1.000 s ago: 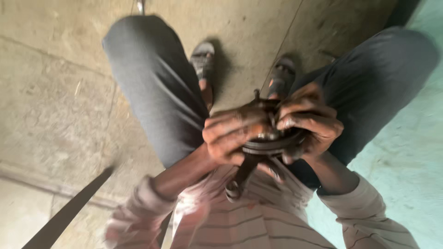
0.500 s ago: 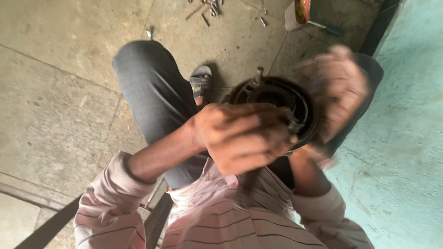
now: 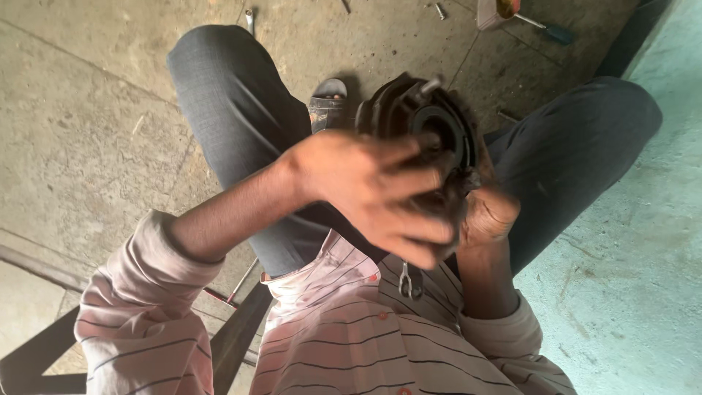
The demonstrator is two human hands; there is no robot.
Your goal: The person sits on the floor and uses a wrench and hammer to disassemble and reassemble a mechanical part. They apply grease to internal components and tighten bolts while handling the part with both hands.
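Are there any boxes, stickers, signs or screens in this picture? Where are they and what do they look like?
Small box or carton: on the concrete floor at the top edge, cut off by the frame; pale pinkish-white sides with an orange-yellow patch on top; too small to tell more.
No labels, signs or screens show elsewhere; the dark round metal part that the hands hold bears no sticker that can be seen.

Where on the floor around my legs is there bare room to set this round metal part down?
Bare concrete floor lies wide open beside your left knee. The greenish floor past your right leg is bare too. It is crowded up top, where bolts and a screwdriver lie, and between your legs around the sandal.
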